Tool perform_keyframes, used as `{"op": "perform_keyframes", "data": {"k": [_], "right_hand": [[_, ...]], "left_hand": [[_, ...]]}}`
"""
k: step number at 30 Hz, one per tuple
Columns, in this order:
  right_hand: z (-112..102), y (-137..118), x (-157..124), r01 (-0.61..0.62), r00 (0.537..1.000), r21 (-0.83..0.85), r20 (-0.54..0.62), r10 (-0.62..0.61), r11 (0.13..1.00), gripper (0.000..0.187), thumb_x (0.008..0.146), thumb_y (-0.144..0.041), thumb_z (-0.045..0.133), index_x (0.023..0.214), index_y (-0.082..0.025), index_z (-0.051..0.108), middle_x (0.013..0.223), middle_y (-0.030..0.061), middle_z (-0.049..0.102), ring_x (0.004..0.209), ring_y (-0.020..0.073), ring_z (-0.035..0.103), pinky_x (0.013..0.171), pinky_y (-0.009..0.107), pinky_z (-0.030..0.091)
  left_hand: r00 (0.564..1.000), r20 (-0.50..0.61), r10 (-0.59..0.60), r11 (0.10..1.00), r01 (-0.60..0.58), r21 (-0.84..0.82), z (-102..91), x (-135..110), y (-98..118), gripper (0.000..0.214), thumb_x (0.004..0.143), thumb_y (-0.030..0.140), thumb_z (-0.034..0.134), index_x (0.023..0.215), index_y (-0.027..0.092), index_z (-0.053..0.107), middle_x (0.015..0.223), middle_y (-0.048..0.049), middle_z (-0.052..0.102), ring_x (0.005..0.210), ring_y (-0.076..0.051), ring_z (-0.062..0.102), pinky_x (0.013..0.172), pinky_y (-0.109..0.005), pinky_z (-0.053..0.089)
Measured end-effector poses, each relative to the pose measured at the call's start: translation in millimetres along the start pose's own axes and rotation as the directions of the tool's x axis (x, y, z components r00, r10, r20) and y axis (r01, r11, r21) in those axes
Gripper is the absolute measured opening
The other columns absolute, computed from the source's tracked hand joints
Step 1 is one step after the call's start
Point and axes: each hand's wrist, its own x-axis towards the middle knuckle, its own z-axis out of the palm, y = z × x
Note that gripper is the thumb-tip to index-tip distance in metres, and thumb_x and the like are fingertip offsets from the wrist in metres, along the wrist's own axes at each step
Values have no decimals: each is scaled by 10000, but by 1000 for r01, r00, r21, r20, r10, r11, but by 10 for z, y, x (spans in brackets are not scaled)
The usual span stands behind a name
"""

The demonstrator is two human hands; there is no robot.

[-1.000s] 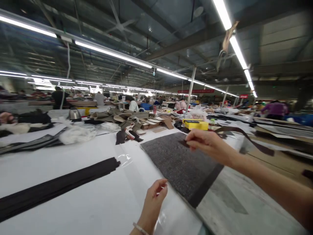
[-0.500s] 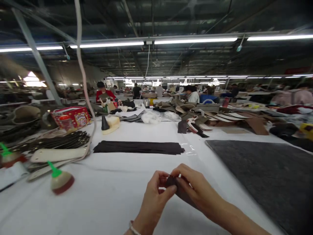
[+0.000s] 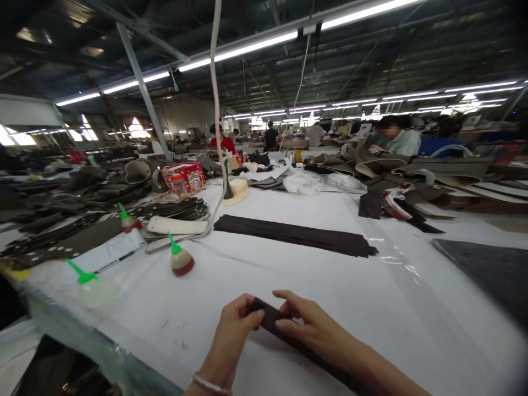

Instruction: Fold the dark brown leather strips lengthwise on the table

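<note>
A long dark brown strip (image 3: 275,322) lies on the white table (image 3: 256,269) right in front of me, running back under my right forearm. My left hand (image 3: 236,329) pinches its near end, fingers closed. My right hand (image 3: 310,326) presses on the strip beside it, fingers curled over the material. Farther out on the table lies a flat stack of dark strips (image 3: 295,235).
Glue bottles with green nozzles (image 3: 180,258) (image 3: 88,284) stand at the left, beside cream pieces (image 3: 177,225) and dark cut parts. A grey felt mat (image 3: 490,269) lies at the right. A hose (image 3: 215,110) hangs from above. Other people work at tables behind.
My right hand brought the strip from the grey mat over to my left hand. Both hands now hold it down on the table. My view swung left.
</note>
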Motion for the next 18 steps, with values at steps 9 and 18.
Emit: {"op": "perform_keyframes", "data": {"k": [9, 18], "right_hand": [[-76, 11, -158, -203, 967, -91, 137, 214, 975, 373, 650, -211, 765, 1016, -253, 709, 853, -22, 634, 728, 143, 560, 610, 200, 398], [-827, 459, -1051, -374, 915, -14, 158, 372, 927, 344, 613, -168, 554, 918, -257, 684, 709, -26, 548, 639, 150, 513, 542, 228, 360]], "left_hand": [[945, -268, -186, 968, 223, 114, -1015, 55, -336, 506, 507, 477, 809, 889, 188, 645, 583, 31, 594, 495, -128, 484, 435, -186, 336], [956, -149, -251, 944, 276, 181, -1221, 9, -142, 472, 640, 511, 737, 897, 147, 581, 448, 36, 548, 351, -69, 412, 359, -132, 292]]}}
